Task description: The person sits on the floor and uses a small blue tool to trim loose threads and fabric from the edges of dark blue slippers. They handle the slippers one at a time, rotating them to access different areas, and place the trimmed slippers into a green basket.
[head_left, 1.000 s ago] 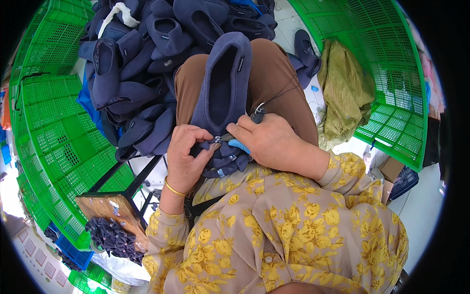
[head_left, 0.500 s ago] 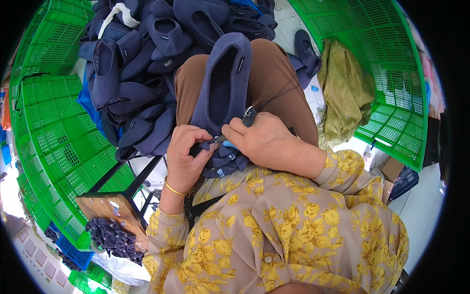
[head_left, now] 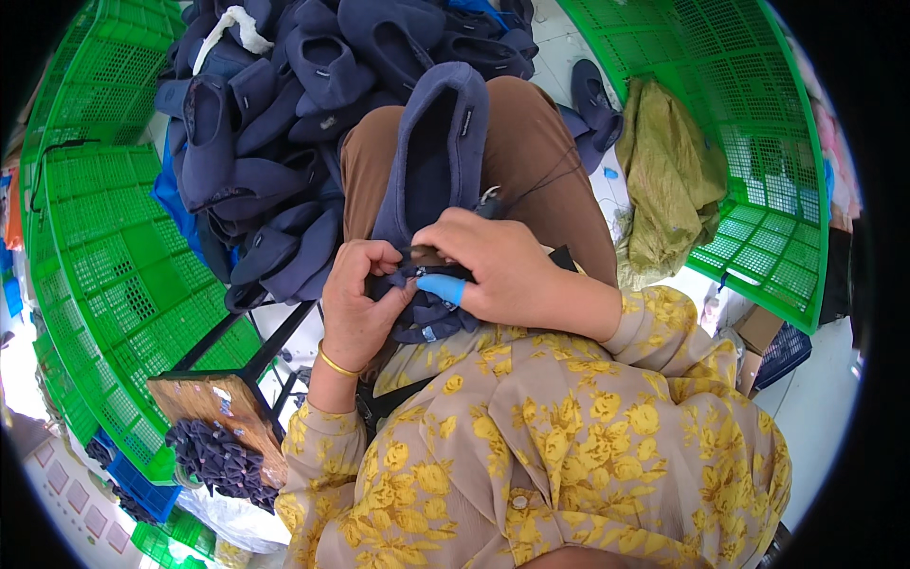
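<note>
One slipper (head_left: 436,152); at its heel, left hand (head_left: 358,299) pinching fabric (head_left: 417,324), right hand (head_left: 507,267) gripping tool (head_left: 488,202); around it, slipper pile (head_left: 270,119), crates (head_left: 104,256), tiled floor (head_left: 553,47).

Our beige, yellow-flowered top (head_left: 588,427) and brown trousers (head_left: 536,142)
We wear patterned sleeves (head_left: 664,327), a slim gold-coloured bangle (head_left: 335,366) and a blue thumb cover (head_left: 442,287) on our right hand (head_left: 509,270).

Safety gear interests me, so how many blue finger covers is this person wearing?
1 that I can see: the blue cover on the thumb of the right hand. Some fingertips are hidden, so there may be more.
</note>
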